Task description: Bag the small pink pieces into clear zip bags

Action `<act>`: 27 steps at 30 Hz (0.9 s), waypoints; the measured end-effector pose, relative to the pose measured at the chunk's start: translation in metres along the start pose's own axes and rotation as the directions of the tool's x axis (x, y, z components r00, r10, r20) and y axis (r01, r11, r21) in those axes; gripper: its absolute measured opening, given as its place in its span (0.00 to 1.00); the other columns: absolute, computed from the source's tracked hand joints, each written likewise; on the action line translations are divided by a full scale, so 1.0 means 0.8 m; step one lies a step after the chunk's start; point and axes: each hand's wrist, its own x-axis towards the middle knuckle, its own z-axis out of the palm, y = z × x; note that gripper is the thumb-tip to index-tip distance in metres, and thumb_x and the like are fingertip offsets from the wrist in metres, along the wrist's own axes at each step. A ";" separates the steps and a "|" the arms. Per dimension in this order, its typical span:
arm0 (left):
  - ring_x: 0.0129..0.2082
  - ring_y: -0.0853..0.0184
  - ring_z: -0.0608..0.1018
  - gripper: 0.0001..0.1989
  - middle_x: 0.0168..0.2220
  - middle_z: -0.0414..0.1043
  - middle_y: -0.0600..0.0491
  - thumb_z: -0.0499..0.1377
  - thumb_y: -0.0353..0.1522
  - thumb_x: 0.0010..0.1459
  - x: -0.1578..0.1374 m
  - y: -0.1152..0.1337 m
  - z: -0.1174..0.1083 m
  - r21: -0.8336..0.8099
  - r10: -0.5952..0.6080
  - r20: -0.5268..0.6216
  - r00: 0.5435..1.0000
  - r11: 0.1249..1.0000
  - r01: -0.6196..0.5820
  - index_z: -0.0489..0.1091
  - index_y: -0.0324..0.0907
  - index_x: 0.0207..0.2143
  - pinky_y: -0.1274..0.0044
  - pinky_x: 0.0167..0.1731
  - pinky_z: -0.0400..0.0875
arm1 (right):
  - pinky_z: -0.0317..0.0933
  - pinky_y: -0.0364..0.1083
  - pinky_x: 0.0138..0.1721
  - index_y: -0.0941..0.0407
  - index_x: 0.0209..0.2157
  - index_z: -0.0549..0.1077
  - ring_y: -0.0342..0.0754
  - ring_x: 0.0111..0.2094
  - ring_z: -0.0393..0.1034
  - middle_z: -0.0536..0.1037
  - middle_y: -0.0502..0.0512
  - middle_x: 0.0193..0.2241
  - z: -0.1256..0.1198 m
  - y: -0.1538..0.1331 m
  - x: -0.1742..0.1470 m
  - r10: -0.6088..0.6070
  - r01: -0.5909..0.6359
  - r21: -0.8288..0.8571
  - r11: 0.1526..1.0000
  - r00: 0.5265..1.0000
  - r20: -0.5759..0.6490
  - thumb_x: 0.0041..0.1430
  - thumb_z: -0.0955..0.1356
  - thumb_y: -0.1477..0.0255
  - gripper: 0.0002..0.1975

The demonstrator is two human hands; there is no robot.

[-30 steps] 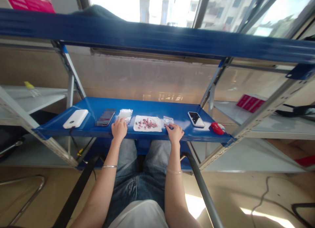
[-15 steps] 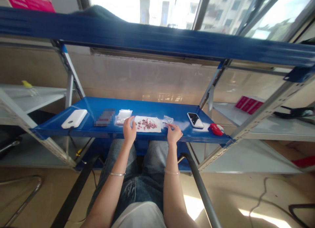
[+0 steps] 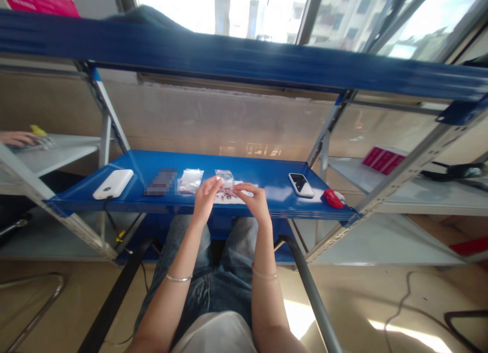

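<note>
A small clear plastic bag (image 3: 224, 177) is held over the white sheet (image 3: 229, 201) on the blue shelf. My left hand (image 3: 206, 198) pinches the bag's left side. My right hand (image 3: 256, 202) has its fingers closed on the bag's lower right edge. Small red and dark pieces (image 3: 230, 195) lie on the sheet under the hands, partly hidden and too small to name. Left of my left hand lies a stack of clear plastic bags (image 3: 191, 180).
A white power bank-like device (image 3: 113, 184) with a black cable and a blurred dark rectangle (image 3: 160, 182) lie left. A phone (image 3: 301, 184) and red object (image 3: 334, 198) lie right. A co-worker's hand (image 3: 17, 138) is by a yellow-topped bottle (image 3: 41, 134) at far left.
My right hand has brought the small bag leftward from beside the sheet to over it. My left hand has moved right and closed on the bag. A co-worker's hand has appeared at far left.
</note>
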 end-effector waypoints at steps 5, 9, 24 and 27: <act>0.39 0.60 0.79 0.18 0.37 0.78 0.47 0.60 0.44 0.51 -0.003 0.004 -0.010 -0.016 0.084 -0.056 0.995 0.996 -0.085 0.74 0.38 0.37 0.72 0.39 0.73 | 0.64 0.46 0.38 0.55 0.28 0.79 0.49 0.35 0.73 0.80 0.53 0.29 0.013 -0.023 -0.004 0.101 -0.099 -0.021 0.995 0.986 0.133 0.46 0.73 0.64 0.09; 0.35 0.60 0.80 0.17 0.35 0.79 0.47 0.62 0.42 0.51 -0.006 0.013 -0.016 -0.028 0.048 0.036 0.998 0.999 -0.047 0.74 0.39 0.36 0.72 0.34 0.74 | 0.60 0.42 0.28 0.57 0.26 0.78 0.44 0.25 0.70 0.76 0.52 0.21 0.021 -0.033 -0.002 0.248 -0.253 0.098 0.963 0.967 0.055 0.52 0.68 0.56 0.18; 0.42 0.59 0.78 0.06 0.41 0.78 0.48 0.59 0.31 0.51 -0.011 0.024 -0.029 0.120 0.130 0.223 0.966 0.980 -0.160 0.75 0.40 0.28 0.72 0.40 0.72 | 0.59 0.38 0.18 0.60 0.22 0.72 0.46 0.22 0.74 0.75 0.54 0.20 0.027 -0.040 -0.002 0.540 -0.583 0.309 0.752 0.813 0.218 0.50 0.68 0.55 0.20; 0.42 0.59 0.78 0.06 0.41 0.78 0.47 0.59 0.32 0.51 -0.009 0.025 -0.032 0.103 0.128 0.182 0.975 0.984 -0.148 0.75 0.39 0.28 0.73 0.39 0.72 | 0.61 0.38 0.19 0.60 0.25 0.73 0.46 0.25 0.74 0.76 0.54 0.24 0.022 -0.044 -0.005 0.465 -0.547 0.313 0.776 0.832 0.302 0.48 0.70 0.56 0.19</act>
